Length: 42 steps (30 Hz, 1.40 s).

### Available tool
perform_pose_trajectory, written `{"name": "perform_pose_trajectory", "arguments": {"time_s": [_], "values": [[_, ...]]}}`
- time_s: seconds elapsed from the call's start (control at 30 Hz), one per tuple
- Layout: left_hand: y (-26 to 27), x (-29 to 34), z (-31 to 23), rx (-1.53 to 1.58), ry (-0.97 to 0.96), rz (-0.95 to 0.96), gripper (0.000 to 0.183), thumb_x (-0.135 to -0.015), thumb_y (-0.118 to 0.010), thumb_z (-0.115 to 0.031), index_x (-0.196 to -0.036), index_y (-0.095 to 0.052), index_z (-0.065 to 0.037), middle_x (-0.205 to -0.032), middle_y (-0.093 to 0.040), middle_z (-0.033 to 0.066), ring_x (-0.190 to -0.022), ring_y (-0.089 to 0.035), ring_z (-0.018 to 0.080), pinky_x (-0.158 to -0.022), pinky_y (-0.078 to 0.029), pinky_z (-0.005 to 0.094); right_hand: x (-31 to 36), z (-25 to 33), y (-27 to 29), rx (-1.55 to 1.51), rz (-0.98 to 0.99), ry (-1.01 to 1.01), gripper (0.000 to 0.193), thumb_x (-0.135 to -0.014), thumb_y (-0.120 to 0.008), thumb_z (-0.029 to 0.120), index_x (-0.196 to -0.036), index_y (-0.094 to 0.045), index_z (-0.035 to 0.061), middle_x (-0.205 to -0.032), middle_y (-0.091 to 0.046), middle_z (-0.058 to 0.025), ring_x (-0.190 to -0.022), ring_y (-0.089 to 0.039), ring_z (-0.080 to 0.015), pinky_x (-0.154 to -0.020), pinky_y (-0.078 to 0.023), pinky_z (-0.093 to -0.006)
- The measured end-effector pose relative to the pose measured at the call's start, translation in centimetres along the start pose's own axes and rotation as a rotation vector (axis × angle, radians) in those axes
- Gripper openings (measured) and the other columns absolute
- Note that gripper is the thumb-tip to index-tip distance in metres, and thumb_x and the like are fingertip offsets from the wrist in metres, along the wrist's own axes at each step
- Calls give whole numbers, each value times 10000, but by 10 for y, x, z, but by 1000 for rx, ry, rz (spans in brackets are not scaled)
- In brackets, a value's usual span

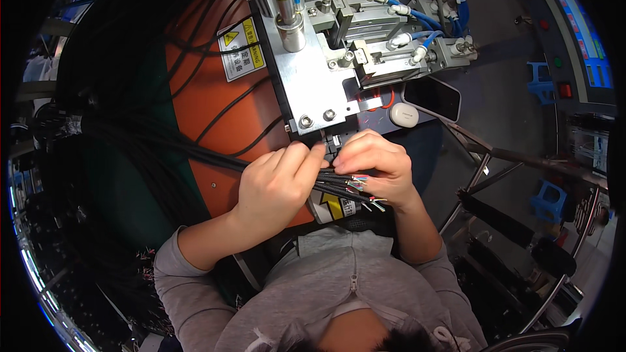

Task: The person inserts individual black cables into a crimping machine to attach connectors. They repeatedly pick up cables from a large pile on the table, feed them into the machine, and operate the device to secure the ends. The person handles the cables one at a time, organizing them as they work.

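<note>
While two hands [277, 179] [378, 164] touch one cable bundle [218, 158], one phone [433, 99] lies beyond

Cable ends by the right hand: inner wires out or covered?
Out: thin coloured wires fan from the ends of the black cables, beside the right hand.

Cables [222, 158] in the grip wear matt black sheathing, their wire ends [357, 184] coloured plastic. Just beyond the grip, the machine plate [313, 91] is smooth, shiny metal; to its right, the small case [404, 115] looks like smooth plastic. Below the grip, the jacket [313, 274] is matt cloth.
</note>
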State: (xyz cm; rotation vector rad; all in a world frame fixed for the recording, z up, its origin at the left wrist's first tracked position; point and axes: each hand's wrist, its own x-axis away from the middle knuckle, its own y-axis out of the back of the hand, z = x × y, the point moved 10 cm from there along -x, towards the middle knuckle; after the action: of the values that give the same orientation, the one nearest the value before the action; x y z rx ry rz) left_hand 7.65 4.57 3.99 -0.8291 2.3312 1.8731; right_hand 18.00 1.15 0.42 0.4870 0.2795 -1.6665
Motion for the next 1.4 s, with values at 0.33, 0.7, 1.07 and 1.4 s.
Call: {"name": "perform_pose_trajectory", "arguments": {"time_s": [0.33, 0.7, 1.07, 1.4], "values": [[15, 1, -8, 118, -123, -163, 265, -728, -695, -67, -973, -646, 22, -726, -562, 62, -555, -538, 147, -441, -403, 253, 1, 17, 10, -94, -375, 33, 326, -668, -758, -88, -906, -557, 5, -811, -639, -123, -780, -620, -196, -696, -503, -294], [23, -2, -9, 96, -93, -223, 132, -718, -711, -46, -773, -597, -9, -614, -488, 55, -494, -516, 163, -402, -369, 280, -1, -1, 11, -75, -432, -271, 119, -703, -745, -12, -777, -652, -1, -781, -637, -86, -737, -591, -170, -661, -460, -269], [14, -1, -11, 34, -140, -168, 170, -666, -665, -35, -826, -620, 2, -661, -481, 30, -523, -484, 132, -403, -353, 254, 0, -5, 7, 211, -200, -359, 106, -803, -662, 61, -806, -563, 21, -757, -554, -40, -691, -521, -129, -637, -415, -247], [-2, 0, -18, -63, -170, -85, 275, -689, -606, -105, -947, -645, -18, -696, -433, -11, -577, -446, 84, -420, -340, 208, 9, -22, 18, 224, -208, -403, 60, -784, -651, 26, -813, -626, -21, -806, -622, -80, -774, -588, -180, -693, -452, -276]]}}
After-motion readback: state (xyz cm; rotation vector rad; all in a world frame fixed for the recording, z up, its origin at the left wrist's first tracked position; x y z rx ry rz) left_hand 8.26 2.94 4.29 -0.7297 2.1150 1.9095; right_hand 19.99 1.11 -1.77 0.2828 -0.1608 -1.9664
